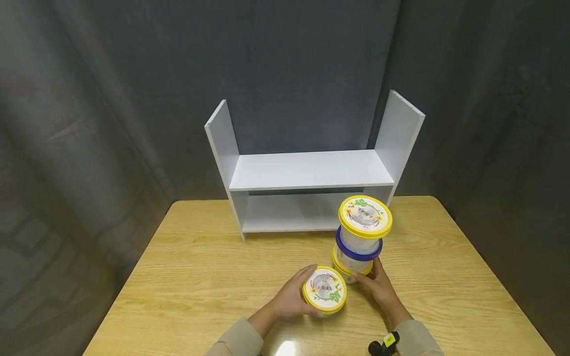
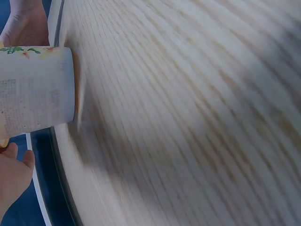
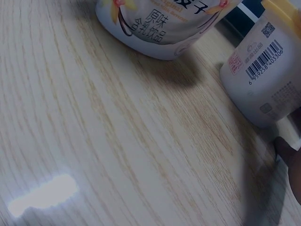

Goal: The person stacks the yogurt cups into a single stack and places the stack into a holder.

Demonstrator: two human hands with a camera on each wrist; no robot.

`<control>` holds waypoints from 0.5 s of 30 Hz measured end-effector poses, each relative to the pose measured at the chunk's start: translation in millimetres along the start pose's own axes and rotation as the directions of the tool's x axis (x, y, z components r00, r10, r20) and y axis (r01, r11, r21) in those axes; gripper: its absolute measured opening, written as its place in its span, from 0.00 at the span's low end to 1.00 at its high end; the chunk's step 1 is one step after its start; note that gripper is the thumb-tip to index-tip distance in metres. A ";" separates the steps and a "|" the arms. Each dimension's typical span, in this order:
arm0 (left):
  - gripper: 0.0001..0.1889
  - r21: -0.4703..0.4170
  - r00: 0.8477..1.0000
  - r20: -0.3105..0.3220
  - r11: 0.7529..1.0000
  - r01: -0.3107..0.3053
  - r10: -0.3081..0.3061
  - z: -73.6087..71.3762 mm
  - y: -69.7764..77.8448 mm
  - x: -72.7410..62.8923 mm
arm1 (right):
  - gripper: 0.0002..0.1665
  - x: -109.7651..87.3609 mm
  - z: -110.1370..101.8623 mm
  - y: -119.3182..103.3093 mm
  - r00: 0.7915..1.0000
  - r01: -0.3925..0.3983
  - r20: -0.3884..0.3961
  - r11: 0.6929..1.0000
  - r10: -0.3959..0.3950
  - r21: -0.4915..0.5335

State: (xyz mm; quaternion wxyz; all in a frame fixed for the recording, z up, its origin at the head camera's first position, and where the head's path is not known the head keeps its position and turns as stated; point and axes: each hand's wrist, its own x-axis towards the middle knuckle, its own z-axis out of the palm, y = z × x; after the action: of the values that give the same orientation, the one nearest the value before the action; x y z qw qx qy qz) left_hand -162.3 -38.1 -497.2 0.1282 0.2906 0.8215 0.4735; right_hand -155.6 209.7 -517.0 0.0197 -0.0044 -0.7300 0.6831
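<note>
My left hand (image 1: 289, 297) curls round a white tub with a yellow lid (image 1: 326, 289) near the front of the table. To its right stands a stack of three tubs. A yellow-lidded tub (image 1: 365, 217) tops it, a blue-lidded tub (image 1: 354, 262) is in the middle, and another yellow-lidded tub (image 1: 349, 279) is lowest. My right hand (image 1: 385, 291) grips the stack low down, thumb in front and fingers on the right side. Printed tub walls show in the left wrist view and, with a barcode on one tub (image 3: 263, 70), in the right wrist view.
Behind the stack stands a white two-level shelf (image 1: 311, 170) with tall side panels. The light wooden table (image 1: 200, 277) extends to both sides. Dark grey curtains (image 1: 307, 74) surround it. A small black device (image 1: 382, 347) is by the right wrist.
</note>
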 end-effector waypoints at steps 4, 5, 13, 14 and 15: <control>0.56 -0.043 1.000 -0.008 0.999 0.025 -0.025 -0.6 1.3 -1.1 | 0.47 0.0 0.0 0.9 1.000 0.007 0.008 1.000 -0.007 0.012; 0.56 -0.044 0.999 -0.012 0.998 0.035 -0.036 -0.7 1.6 -1.2 | 0.47 -0.1 0.2 1.1 1.000 0.007 0.006 1.000 -0.007 0.009; 0.56 -0.042 0.996 -0.050 0.997 0.066 -0.068 -10.3 14.0 -2.7 | 0.47 0.7 0.7 2.8 0.999 0.029 -0.017 0.999 -0.029 -0.023; 0.55 -0.047 0.997 -0.052 0.997 0.058 -0.060 -12.0 16.2 -2.7 | 0.47 0.7 0.7 2.8 0.999 0.033 -0.020 0.999 -0.034 -0.026; 0.55 -0.051 0.997 -0.054 0.997 0.052 -0.055 -13.8 18.1 -2.6 | 0.47 0.5 0.8 2.7 0.999 0.037 -0.021 0.999 -0.038 -0.033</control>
State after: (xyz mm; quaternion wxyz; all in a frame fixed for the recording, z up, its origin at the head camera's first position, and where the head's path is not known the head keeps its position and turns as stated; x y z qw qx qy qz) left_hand -160.5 -42.5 -474.7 0.1253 0.2520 0.8202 0.4981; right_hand -156.1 209.1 -519.7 0.0403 0.0017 -0.7407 0.6706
